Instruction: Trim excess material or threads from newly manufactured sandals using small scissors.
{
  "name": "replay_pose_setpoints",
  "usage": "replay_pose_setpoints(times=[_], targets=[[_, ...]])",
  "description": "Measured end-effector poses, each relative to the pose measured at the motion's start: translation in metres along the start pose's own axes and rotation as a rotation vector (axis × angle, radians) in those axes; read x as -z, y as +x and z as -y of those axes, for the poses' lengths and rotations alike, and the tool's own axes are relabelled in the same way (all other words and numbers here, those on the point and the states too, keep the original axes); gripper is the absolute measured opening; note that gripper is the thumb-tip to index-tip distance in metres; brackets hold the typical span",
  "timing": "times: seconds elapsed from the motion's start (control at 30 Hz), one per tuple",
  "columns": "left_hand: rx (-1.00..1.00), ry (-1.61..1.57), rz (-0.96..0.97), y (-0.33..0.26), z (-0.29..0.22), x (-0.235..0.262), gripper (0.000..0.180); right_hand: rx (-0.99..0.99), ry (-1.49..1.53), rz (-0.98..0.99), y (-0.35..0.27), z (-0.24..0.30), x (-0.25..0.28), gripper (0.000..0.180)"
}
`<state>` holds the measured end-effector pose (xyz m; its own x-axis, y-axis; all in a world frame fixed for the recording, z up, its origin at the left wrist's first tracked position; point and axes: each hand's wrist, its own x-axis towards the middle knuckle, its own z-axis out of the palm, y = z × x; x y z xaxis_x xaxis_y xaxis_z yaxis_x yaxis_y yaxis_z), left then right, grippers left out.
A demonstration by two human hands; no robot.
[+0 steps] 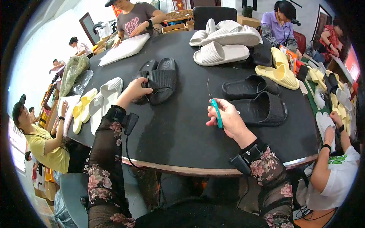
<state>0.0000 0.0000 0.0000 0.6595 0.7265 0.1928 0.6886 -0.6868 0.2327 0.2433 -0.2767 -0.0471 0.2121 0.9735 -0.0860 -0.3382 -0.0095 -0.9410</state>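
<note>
A pair of black slide slippers point(163, 79) lies on the dark table, left of the middle, toes away from me. My left hand point(136, 90) is closed at the near end of the left slipper, thumb and fingers pinched on its edge. A thin dark line shows by the fingertips, too fine to make out. My right hand point(232, 119) holds a small cutting tool with a teal handle point(217, 113), its narrow metal blade pointing away from me. Just right of this hand rests another pair of black slippers point(262, 108), partly behind the fingers.
Pale grey slippers point(222, 53) are piled at the back right, with yellow slippers point(277, 74) beside them. White slippers point(110, 93) and yellow ones point(84, 106) sit at the left edge. Across the table a person point(135, 22) handles white sheets point(125, 49); other people work around.
</note>
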Motion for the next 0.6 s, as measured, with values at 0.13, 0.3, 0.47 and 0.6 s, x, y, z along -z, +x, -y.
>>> replay_pose_setpoints(times=[0.13,0.3,0.47,0.6], targets=[[0.288,-0.483,0.206,0.006,-0.010,0.008,0.027,0.092,0.004,-0.207,0.001,0.003,-0.003,0.051],[0.493,-0.758,0.261,0.003,-0.032,0.011,0.019,0.209,0.019,-0.497,0.008,0.010,0.010,0.048],[0.387,-1.113,0.373,-0.011,-0.074,0.001,0.018,0.344,0.033,-0.477,0.008,0.014,0.012,0.047],[0.299,-1.215,0.597,-0.037,-0.135,-0.006,0.020,0.359,0.207,-0.228,0.000,0.017,0.007,0.041]])
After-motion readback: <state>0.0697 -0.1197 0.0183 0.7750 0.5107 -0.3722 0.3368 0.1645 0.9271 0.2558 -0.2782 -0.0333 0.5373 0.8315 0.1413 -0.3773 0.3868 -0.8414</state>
